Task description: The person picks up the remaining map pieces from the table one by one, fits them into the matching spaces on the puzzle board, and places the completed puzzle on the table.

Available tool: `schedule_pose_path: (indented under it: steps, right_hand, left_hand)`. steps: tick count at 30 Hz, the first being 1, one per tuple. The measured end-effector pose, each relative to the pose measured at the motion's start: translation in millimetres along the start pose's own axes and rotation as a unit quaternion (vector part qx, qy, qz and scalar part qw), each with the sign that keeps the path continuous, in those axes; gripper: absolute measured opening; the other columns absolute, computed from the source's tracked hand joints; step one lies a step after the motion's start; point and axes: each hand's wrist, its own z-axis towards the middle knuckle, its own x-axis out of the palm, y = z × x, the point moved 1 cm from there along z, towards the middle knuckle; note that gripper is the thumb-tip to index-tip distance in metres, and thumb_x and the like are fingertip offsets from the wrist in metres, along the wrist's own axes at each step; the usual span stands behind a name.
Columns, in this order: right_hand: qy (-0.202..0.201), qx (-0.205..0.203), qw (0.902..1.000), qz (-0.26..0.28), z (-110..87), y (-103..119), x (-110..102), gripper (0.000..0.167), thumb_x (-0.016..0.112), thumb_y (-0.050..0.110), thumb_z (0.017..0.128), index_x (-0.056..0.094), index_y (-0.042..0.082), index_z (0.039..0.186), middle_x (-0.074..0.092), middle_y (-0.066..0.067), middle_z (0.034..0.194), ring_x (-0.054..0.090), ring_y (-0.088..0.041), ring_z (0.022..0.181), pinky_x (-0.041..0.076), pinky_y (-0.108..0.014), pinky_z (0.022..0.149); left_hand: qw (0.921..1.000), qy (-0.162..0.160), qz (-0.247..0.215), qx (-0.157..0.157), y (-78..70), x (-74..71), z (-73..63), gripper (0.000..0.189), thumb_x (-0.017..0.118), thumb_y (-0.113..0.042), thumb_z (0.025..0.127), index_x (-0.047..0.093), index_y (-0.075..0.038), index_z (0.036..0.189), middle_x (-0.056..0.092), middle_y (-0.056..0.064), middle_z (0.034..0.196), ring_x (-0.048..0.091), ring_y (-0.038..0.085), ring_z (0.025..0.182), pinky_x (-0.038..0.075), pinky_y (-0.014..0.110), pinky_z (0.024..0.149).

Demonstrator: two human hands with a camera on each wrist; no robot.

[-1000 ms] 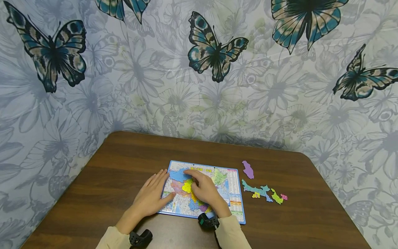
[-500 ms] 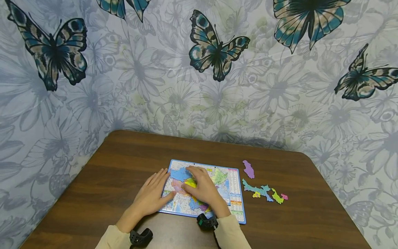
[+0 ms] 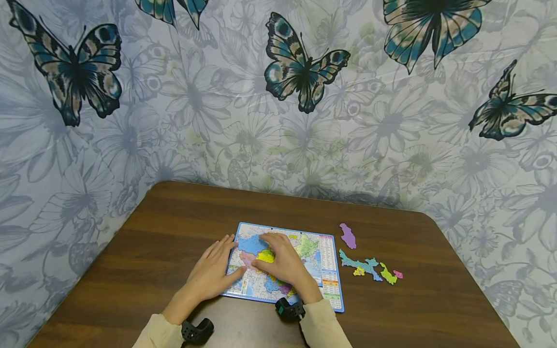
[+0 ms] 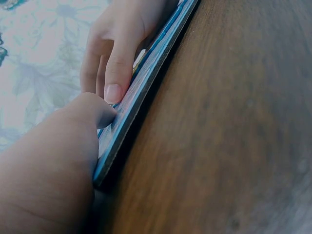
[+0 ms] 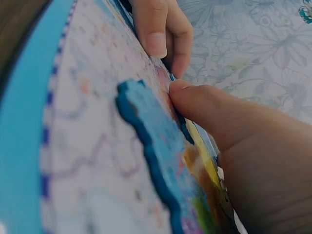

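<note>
The right hand (image 3: 285, 258), thumb and fingers spread wide, rests on the map board (image 3: 329, 275); the left hand (image 3: 213, 273), fingers straight, touches its left edge. Loose pieces (image 3: 360, 265) lie on the wooden table (image 3: 426, 304), right of the map board.

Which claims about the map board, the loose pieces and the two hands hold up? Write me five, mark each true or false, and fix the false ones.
1. The left hand rests at the left edge of the map board. True.
2. The loose purple piece lies to the left of the map board. False: it lies on the table, to the right of the board.
3. The pink piece is the farthest right of the loose pieces. True.
4. The right hand is over the loose pieces. False: it is over the map board.
5. Each wrist wears a black device. True.
</note>
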Motion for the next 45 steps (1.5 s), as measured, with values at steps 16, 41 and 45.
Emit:
schedule_pose_path:
  steps: [16,41,45]
  right_hand:
    - [-0.005,-0.009,0.9999,-0.001,0.0,0.2,-0.6,0.066,0.079,0.046,0.089,0.061,0.014,0.144,0.059,-0.005,0.148,0.049,-0.025,0.14,0.045,-0.048,0.115]
    - [-0.01,-0.012,0.9999,-0.004,0.5,-0.1,0.9,0.061,0.079,0.046,0.089,0.064,0.015,0.14,0.061,-0.004,0.146,0.052,-0.028,0.138,0.045,-0.05,0.114]
    - [-0.009,-0.014,0.9998,-0.004,0.8,0.3,0.8,0.061,0.079,0.046,0.089,0.065,0.015,0.139,0.061,-0.004,0.147,0.052,-0.028,0.138,0.045,-0.049,0.113]
  left_hand:
    - [0.9998,0.015,0.013,0.003,-1.0,-1.0,-0.7,0.082,0.06,-0.055,0.097,0.042,-0.001,0.156,0.032,0.015,0.167,0.026,0.032,0.157,0.022,0.054,0.127]
    - [0.9999,0.007,-0.009,-0.01,0.0,0.2,1.3,0.074,0.063,-0.054,0.096,0.05,-0.003,0.148,0.035,0.015,0.166,0.029,0.033,0.156,0.022,0.057,0.126]
    - [0.9999,0.004,-0.01,-0.009,0.2,0.3,1.2,0.076,0.063,-0.054,0.096,0.048,-0.003,0.149,0.036,0.015,0.166,0.029,0.033,0.155,0.023,0.056,0.126]
